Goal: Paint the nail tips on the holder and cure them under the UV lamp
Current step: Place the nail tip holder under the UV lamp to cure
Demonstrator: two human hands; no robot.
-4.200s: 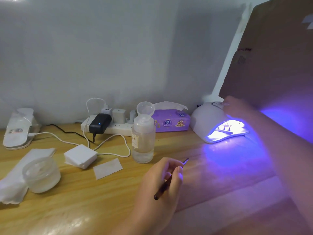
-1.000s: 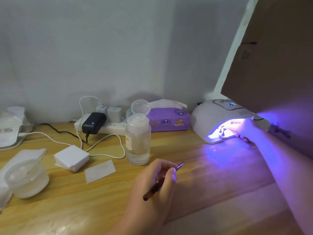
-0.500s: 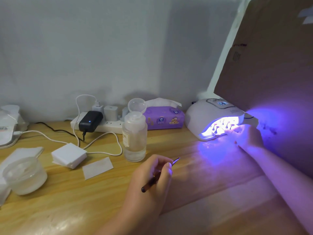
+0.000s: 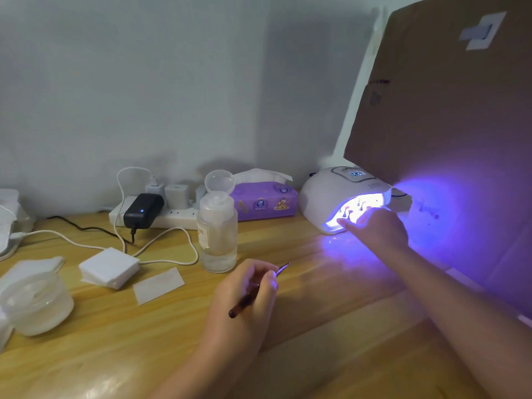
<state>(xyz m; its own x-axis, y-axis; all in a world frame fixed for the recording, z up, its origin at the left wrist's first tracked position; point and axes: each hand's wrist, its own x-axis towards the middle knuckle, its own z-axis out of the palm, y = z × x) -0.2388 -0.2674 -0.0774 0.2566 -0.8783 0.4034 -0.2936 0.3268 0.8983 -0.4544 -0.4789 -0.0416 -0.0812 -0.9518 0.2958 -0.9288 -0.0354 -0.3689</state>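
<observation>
The white UV lamp (image 4: 325, 194) stands at the back right, lit violet, with its display on. Inside its mouth the nail tips (image 4: 351, 207) stand on their holder, washed out by the glare. My right hand (image 4: 374, 230) is at the lamp's mouth; thumb and fingers seem to grip the holder's base, with the fingertips hidden in the light. Nearer the front, my left hand (image 4: 244, 295) rests on the wooden table (image 4: 331, 283) and pinches a thin dark nail brush (image 4: 283, 266) whose tip points up and right.
A clear bottle (image 4: 218, 234) with its flip cap open stands left of the lamp, with a purple tissue pack (image 4: 266, 203) and a power strip (image 4: 172, 216) behind. A stack of white pads (image 4: 109, 267), a loose pad (image 4: 158, 285) and a frosted jar (image 4: 36, 305) lie left. Brown cardboard (image 4: 446, 110) rises at right.
My right hand left the lamp's top button and came down to the lit mouth, where it has stayed for the last second. The left hand and brush barely moved.
</observation>
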